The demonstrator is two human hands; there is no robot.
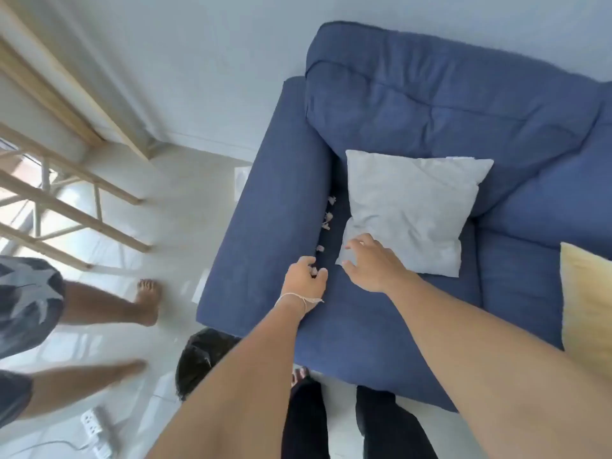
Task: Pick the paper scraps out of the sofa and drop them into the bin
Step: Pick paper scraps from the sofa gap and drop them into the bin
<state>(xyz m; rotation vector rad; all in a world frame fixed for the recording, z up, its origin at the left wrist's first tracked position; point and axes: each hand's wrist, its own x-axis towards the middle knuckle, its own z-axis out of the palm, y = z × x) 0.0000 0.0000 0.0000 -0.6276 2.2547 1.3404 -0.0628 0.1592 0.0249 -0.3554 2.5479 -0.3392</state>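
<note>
The paper scraps [326,220] sat in a broken line down the crevice between the seat cushion and the armrest of the blue sofa [275,200], several small pale crumpled bits running from beside the grey cushion [410,207] toward the sofa's front edge. The left hand [303,279] was at the near end of that line, its fingers curled together around a scrap or two at the crevice; whether they had truly closed on the paper could not be made out. The right hand [371,263] lay with fingers spread apart on the seat, its fingertips on the grey cushion's near corner (probably holding it clear of the gap).

The step in hand looked like gathering, early in the task, since most scraps remained in the crevice. The next move would call for a firm pinch and a lift, then a carry down to the bin [198,362], a dark container on the floor just below the sofa's front corner. Its inside looked dark, with no paper clearly visible (the forearm hid part of it).
</note>
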